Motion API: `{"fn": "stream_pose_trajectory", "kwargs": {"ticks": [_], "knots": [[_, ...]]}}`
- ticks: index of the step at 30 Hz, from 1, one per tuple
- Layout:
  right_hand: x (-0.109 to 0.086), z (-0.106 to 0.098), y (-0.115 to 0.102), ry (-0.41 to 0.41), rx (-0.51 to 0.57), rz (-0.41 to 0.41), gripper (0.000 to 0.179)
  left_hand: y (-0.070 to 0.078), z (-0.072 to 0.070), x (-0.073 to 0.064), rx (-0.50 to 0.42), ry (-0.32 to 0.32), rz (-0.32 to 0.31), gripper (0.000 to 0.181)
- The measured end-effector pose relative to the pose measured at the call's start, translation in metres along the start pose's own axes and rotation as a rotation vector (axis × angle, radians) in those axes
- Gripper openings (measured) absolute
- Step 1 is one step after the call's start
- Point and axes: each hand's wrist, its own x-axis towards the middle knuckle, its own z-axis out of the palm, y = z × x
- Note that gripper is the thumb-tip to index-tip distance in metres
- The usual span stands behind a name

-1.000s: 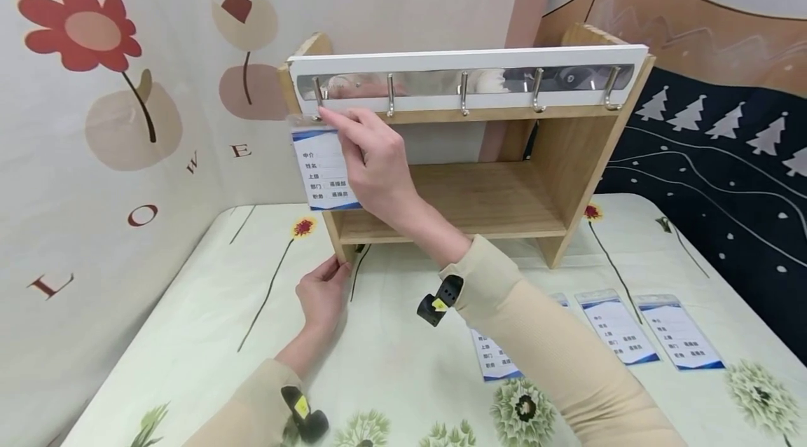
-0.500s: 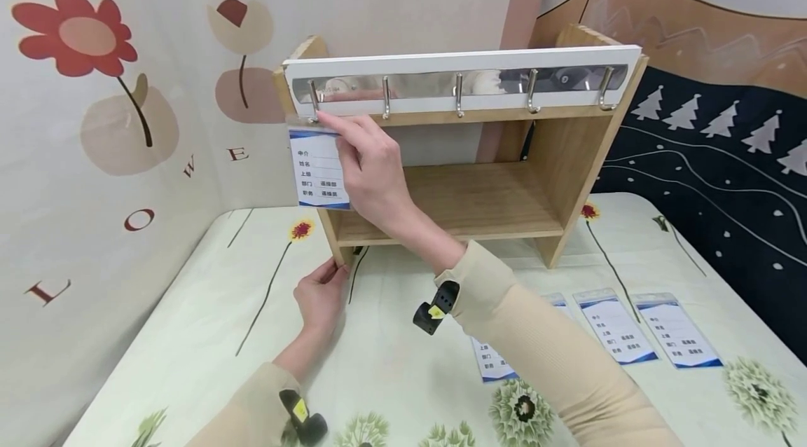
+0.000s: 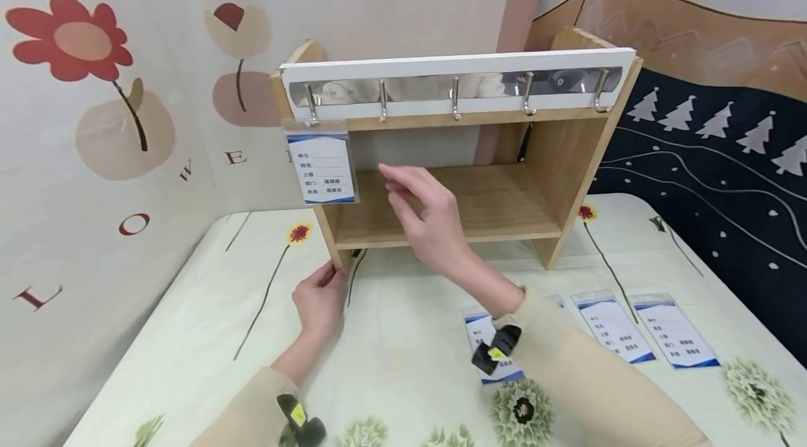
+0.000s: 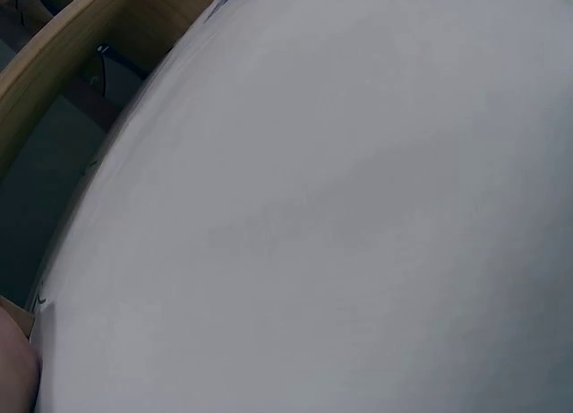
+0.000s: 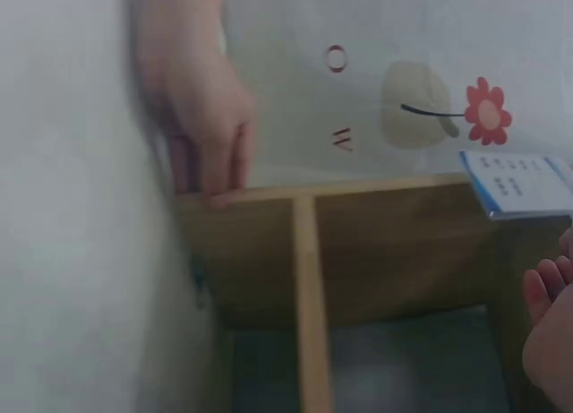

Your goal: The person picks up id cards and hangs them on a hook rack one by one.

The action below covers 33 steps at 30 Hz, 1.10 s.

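A clear-sleeved ID badge (image 3: 321, 165) hangs from the leftmost hook (image 3: 312, 107) of a white hook rail (image 3: 416, 69) across the top front of a small wooden shelf (image 3: 454, 202). My left hand (image 3: 319, 300) pinches the foot of the shelf's left side panel, which the right wrist view also shows. My right hand (image 3: 429, 219) is in front of the shelf opening, right of the badge and apart from it, fingers loosely bent with nothing in them. In the left wrist view only an edge of the left hand (image 4: 13, 373) shows.
Several more ID badges lie on the flowered tablecloth at front right, such as the rightmost badge (image 3: 676, 331); my right forearm (image 3: 586, 363) partly covers others. The other hooks on the rail, like the middle hook (image 3: 455, 98), hold nothing. A printed curtain (image 3: 157, 188) stands behind.
My right hand has let go of the badge at the leftmost hook and moved right and down, leaving it hanging. The left hand has kept its hold on the shelf's foot.
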Motion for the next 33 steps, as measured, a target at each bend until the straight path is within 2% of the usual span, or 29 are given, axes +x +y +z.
{"fn": "stream_pose_trajectory", "kwargs": {"ticks": [5, 9, 25, 30, 33], "knots": [[-0.034, -0.023, 0.005, -0.087, -0.006, 0.061, 0.035, -0.001, 0.001, 0.001, 0.019, 0.022, 0.021, 0.033], [-0.052, -0.038, 0.007, -0.152, -0.016, 0.093, 0.036, 0.000, 0.000, 0.001, 0.027, 0.017, 0.031, 0.033], [-0.100, -0.105, 0.026, -0.514, -0.115, 0.432, 0.039, 0.001, 0.004, 0.002, -0.001, 0.006, 0.026, 0.034], [-0.116, -0.117, 0.034, -0.621, -0.175, 0.524, 0.034, 0.000, 0.004, 0.002, 0.004, 0.008, 0.023, 0.034], [-0.122, -0.120, 0.039, -0.657, -0.207, 0.555, 0.032, -0.001, 0.003, 0.003, 0.007, 0.015, 0.020, 0.035]]}}
